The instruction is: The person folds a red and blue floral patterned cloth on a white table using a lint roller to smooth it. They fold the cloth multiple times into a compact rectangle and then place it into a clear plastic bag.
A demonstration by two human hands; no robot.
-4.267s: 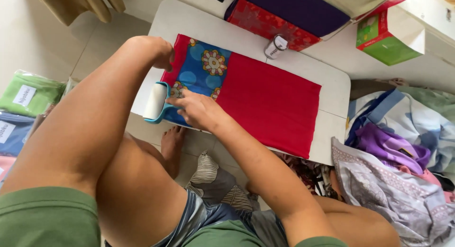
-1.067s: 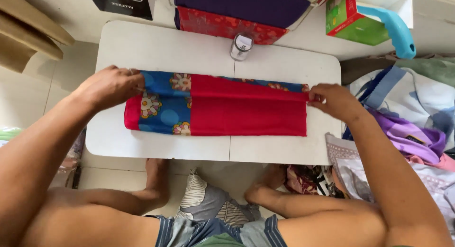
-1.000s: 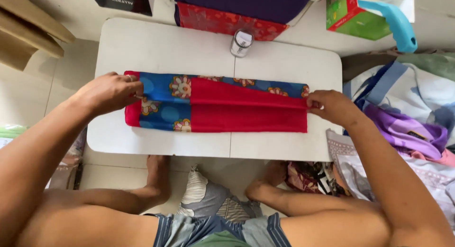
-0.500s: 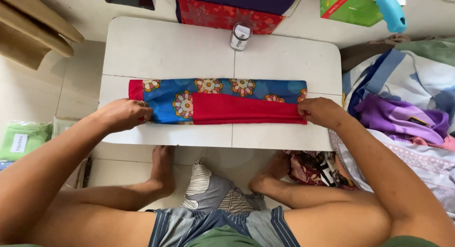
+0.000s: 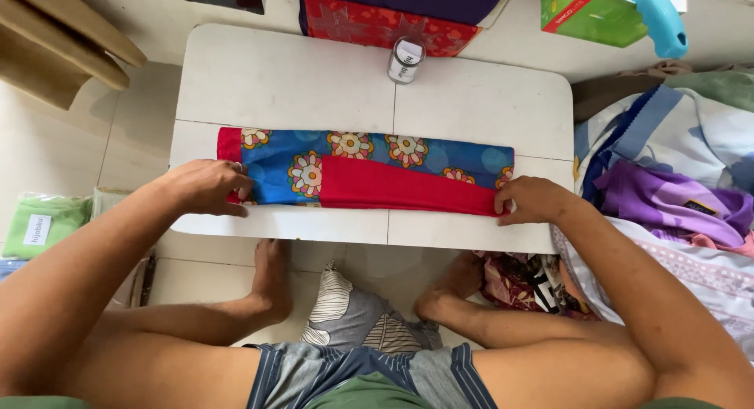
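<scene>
A folded cloth [image 5: 369, 173], blue with flowers and a red panel, lies as a long strip across the low white table [image 5: 298, 79]. My left hand [image 5: 206, 187] presses on its left end at the near edge, fingers bent over the fabric. At the strip's right end my right hand [image 5: 528, 199] pinches the red corner. Both hands rest on the cloth.
A small jar [image 5: 406, 60] stands at the table's far side. Red and purple fabric stacks [image 5: 385, 20] and a green box [image 5: 589, 12] lie beyond. A heap of clothes [image 5: 675, 197] fills the right; packed green cloth [image 5: 39, 224] lies left.
The cloth has been folded toward me into a narrower strip, the blue flowered side now showing along the top. Both hands came nearer with the near edge.
</scene>
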